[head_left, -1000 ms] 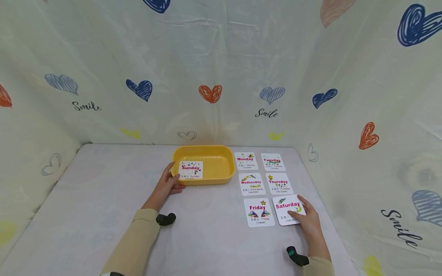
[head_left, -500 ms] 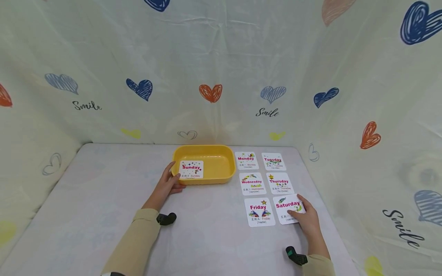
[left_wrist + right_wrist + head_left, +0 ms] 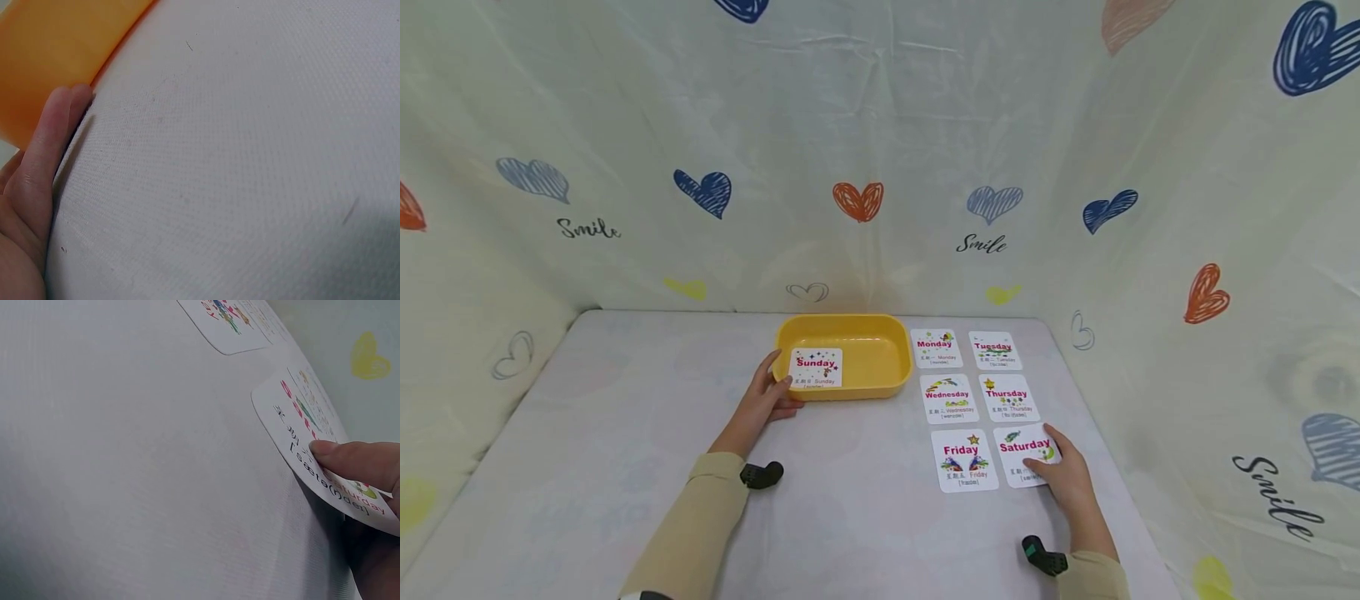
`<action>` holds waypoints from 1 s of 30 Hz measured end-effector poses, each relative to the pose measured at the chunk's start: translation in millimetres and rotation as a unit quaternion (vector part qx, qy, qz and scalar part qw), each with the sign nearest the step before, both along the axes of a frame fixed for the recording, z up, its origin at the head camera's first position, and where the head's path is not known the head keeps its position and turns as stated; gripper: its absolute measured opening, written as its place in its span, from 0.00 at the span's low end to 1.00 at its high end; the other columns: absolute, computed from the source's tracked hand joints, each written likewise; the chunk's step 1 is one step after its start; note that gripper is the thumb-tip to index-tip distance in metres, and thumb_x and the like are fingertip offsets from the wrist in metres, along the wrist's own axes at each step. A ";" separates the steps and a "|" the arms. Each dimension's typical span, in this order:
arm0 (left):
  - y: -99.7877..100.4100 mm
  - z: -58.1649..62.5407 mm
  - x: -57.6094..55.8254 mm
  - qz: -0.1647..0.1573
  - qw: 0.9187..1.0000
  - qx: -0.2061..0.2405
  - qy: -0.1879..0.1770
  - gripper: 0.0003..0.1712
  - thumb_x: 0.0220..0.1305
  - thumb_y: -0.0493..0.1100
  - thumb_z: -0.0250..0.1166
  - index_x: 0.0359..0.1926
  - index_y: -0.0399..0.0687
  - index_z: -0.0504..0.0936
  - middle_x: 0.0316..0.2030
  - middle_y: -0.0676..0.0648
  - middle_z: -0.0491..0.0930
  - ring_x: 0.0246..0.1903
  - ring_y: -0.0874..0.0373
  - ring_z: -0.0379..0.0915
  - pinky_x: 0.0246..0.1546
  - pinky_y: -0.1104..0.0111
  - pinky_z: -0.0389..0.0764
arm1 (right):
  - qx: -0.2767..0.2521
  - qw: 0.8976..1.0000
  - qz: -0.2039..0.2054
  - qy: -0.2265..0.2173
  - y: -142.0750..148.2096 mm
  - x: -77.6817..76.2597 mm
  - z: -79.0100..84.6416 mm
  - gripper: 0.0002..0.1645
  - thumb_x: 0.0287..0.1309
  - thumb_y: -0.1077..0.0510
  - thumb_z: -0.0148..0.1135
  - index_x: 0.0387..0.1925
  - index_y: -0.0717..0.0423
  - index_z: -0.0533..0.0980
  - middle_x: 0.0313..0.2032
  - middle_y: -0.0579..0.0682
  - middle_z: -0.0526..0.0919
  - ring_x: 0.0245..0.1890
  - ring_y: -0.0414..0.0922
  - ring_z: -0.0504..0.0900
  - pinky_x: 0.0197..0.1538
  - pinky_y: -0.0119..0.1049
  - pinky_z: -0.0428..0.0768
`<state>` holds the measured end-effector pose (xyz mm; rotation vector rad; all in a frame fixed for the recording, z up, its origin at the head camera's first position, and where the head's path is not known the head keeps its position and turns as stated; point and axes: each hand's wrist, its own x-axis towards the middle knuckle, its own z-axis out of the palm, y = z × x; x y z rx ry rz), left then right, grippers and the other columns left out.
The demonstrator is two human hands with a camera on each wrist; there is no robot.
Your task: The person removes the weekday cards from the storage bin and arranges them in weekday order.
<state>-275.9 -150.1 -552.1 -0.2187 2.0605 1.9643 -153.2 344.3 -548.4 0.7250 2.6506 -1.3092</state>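
Observation:
At the back of the table stands a yellow tray [image 3: 874, 367], and a Sunday card [image 3: 817, 365] leans inside its left end. My left hand [image 3: 762, 402] holds the tray by its left front corner, thumb at the rim; in the left wrist view the hand [image 3: 37, 162] lies along the outer wall. A Saturday card [image 3: 1018, 450] is pinched at its right side by my right hand [image 3: 1069, 471]. In the right wrist view the thumb [image 3: 350, 459] is on the card's face and a finger is under its raised edge.
Left of the Saturday card lies a Friday card [image 3: 965, 461]. Behind these are Wednesday [image 3: 949, 399] and Thursday [image 3: 1009, 398] cards, then Monday [image 3: 936, 348] and Tuesday [image 3: 996, 351] cards, in two columns right of the tray. A heart-printed curtain [image 3: 917, 275] encloses the white table [image 3: 850, 517].
The Saturday card, still in my right hand, has settled slightly lower and straighter beside the Friday card. My left hand stays at the tray.

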 end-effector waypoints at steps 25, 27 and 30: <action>-0.3 1.5 -0.5 -0.006 1.000 0.002 0.003 0.38 0.72 0.52 0.55 0.75 0.81 0.46 0.74 0.46 0.51 0.39 0.48 0.84 0.39 0.63 0.84 | 0.073 0.997 0.032 -0.015 2.1 1.4 13.1 0.46 0.52 0.56 0.73 0.67 0.68 0.61 0.54 0.71 0.63 0.50 0.63 0.64 0.53 0.58 0.70; -0.3 1.4 -0.2 -0.007 1.000 0.002 0.005 0.38 0.73 0.52 0.55 0.75 0.80 0.46 0.73 0.45 0.51 0.39 0.48 0.84 0.39 0.62 0.84 | 0.072 0.997 0.032 -0.013 2.7 1.6 12.6 0.46 0.52 0.56 0.73 0.67 0.68 0.61 0.54 0.71 0.64 0.49 0.63 0.65 0.53 0.57 0.70; 0.2 0.8 0.9 -0.007 1.000 0.004 0.005 0.38 0.73 0.51 0.55 0.75 0.81 0.46 0.73 0.44 0.51 0.39 0.48 0.84 0.39 0.62 0.84 | 0.066 0.998 0.023 -0.006 4.6 2.5 12.0 0.46 0.52 0.56 0.72 0.67 0.68 0.61 0.54 0.70 0.65 0.49 0.62 0.65 0.50 0.54 0.70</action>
